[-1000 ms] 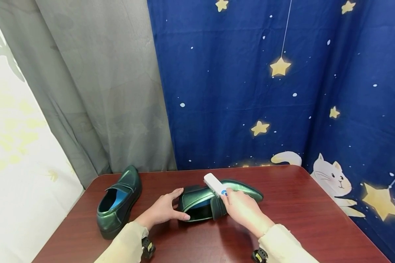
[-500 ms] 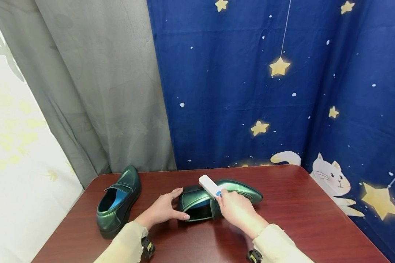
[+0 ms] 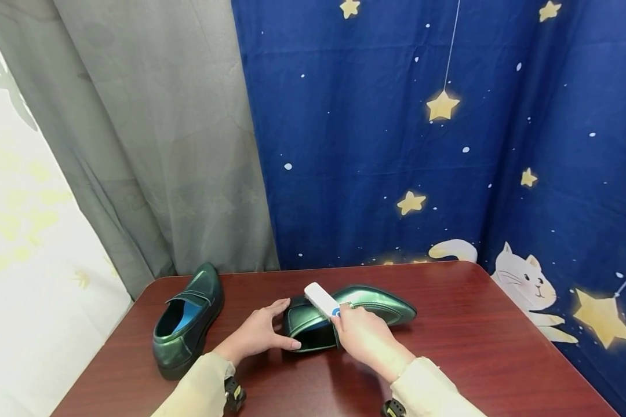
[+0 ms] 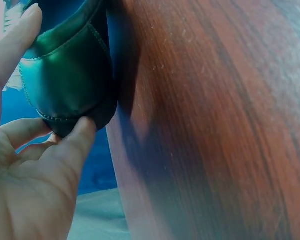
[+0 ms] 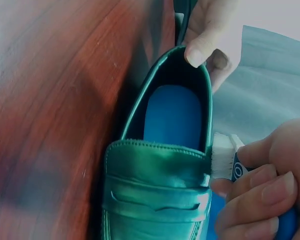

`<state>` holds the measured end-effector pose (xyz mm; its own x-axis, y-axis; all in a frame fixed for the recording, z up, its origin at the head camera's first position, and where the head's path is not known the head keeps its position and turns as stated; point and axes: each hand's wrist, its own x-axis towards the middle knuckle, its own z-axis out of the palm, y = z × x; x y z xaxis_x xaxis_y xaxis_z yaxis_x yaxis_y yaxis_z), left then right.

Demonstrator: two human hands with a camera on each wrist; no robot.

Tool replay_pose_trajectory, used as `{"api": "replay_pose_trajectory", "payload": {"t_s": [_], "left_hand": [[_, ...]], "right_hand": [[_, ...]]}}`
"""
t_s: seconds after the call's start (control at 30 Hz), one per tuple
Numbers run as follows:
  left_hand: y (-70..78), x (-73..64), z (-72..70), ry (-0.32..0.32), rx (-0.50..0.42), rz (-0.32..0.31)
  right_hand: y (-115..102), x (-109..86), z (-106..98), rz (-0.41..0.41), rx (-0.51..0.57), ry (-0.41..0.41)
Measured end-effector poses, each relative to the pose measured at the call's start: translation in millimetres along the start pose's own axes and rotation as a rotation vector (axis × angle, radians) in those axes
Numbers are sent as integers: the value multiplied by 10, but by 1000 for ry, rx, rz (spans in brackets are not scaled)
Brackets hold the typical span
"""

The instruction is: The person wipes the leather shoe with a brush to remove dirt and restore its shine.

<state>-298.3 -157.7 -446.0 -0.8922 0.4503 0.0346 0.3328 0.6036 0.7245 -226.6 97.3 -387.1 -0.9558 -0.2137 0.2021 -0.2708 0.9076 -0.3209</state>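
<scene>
A shiny green loafer (image 3: 378, 299) lies tilted on its side on the table, its opening toward me and its toe to the right. At its heel, my left hand (image 3: 259, 331) holds the loafer, thumb at the rim of the opening and fingers around the back. My right hand (image 3: 367, 336) grips the blue handle of a white-bristled scrub brush (image 3: 319, 297). In the right wrist view the bristles (image 5: 221, 156) touch the loafer's side, near the tongue and the blue insole (image 5: 173, 117).
A matching green loafer (image 3: 173, 351) stands upright at the table's left side. The reddish-brown wooden table (image 3: 490, 336) extends right of the hands. Behind it hang a grey curtain (image 3: 188, 145) and a blue starry curtain (image 3: 355, 145).
My right hand has moved the brush left along the loafer's upper side, from near the strap toward the heel. The left hand and both loafers have stayed in place.
</scene>
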Motion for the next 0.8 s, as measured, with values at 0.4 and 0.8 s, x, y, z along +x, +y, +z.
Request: {"api": "replay_pose_trajectory", "payload": {"t_s": [0.4,0.8], "left_hand": [[4,5,20,-11,-85,8],[10,7,24,-7,-90,-16]], "right_hand": [[-118,-12,83,-13,1,6],[-278,-37,171,-26,-39,-13]]}}
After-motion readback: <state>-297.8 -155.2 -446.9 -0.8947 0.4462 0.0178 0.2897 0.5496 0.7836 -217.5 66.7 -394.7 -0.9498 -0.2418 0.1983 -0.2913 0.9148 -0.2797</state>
